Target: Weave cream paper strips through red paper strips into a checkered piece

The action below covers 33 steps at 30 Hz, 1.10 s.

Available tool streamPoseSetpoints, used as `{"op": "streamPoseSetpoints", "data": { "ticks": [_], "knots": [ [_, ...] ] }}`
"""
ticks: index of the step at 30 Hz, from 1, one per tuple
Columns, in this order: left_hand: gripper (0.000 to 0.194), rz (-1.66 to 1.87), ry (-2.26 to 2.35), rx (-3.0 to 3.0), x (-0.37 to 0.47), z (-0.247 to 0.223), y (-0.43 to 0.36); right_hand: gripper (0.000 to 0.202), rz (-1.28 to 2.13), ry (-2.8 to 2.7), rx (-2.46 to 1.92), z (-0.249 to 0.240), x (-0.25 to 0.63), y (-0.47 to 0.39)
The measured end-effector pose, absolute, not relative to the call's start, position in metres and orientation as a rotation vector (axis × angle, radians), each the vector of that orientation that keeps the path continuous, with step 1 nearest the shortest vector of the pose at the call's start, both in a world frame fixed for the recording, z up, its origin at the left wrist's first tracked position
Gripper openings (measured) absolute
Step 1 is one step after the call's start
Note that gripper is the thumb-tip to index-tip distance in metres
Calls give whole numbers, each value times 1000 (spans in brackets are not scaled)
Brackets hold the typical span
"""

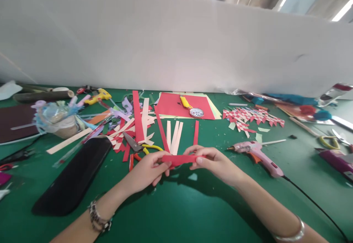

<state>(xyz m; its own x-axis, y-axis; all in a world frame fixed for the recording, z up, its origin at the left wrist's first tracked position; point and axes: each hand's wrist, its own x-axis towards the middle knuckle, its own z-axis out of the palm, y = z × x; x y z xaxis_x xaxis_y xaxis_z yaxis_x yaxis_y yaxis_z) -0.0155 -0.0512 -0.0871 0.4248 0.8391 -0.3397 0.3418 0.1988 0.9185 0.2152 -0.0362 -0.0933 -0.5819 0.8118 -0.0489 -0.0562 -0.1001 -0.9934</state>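
- Wrists, nearest: we are wearing a dark beaded bracelet [97, 217] on the left and a silver bangle [295, 232] on the right.
- Hands, one pair: our left hand [153, 167] is pinching one end of a red paper strip [182, 159]; our right hand [211, 161] is pinching the other.
- Strip, red, one: we are holding it roughly level above the green table [179, 213], between both hands.
- Case, black, elongated: it is lying slantwise at our left [74, 176].
- Glue gun, pink, corded: it is lying on its side [259, 154] at our right, a pale stick projecting from its rear.
- Shears, yellow-handled: they are resting just beyond our left hand [134, 142].
- Loose strips, pale [176, 138]: these are lying beyond our hands, a short red strip [196, 132] lying to their right.
- Paper scraps, red and pale, heaped: they are spreading out [120, 136] at left.
- Woven pieces, red-and-white check: they are lying grouped [255, 117] at far right.
- Red sheet, atop paler sheets: it is lying at the back [171, 105], bearing a yellow cutter [185, 102] and a round tin [196, 113].
- White partition: it is standing behind everything [165, 40].
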Motion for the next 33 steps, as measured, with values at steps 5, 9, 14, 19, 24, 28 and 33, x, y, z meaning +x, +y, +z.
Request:
{"op": "streamPoseSetpoints", "data": {
  "ticks": [5,9,14,19,24,28,33],
  "knots": [
    [34,501,1133,1318,-13,-90,-53,28,1610,-1786,-916,-93,213,-39],
    [51,580,1156,1318,-14,-93,-56,21,1468,-1927,-1005,-97,210,-39],
    [50,348,1116,1411,-12,-83,-58,20,1313,-1996,-1123,-102,209,-40],
    [39,347,1392,1831,-43,-69,-60,18,1261,-2029,-1166,-101,210,-41],
    [52,410,2230,2216,-128,-89,-66,21,1249,-2072,-1191,-99,211,-40],
    [59,226,2390,2074,-165,-105,-71,22,1292,-2075,-1188,-99,208,-41],
    [54,266,2396,2163,-153,-102,-73,22,1291,-2069,-1186,-98,204,-44]
  ]
}}
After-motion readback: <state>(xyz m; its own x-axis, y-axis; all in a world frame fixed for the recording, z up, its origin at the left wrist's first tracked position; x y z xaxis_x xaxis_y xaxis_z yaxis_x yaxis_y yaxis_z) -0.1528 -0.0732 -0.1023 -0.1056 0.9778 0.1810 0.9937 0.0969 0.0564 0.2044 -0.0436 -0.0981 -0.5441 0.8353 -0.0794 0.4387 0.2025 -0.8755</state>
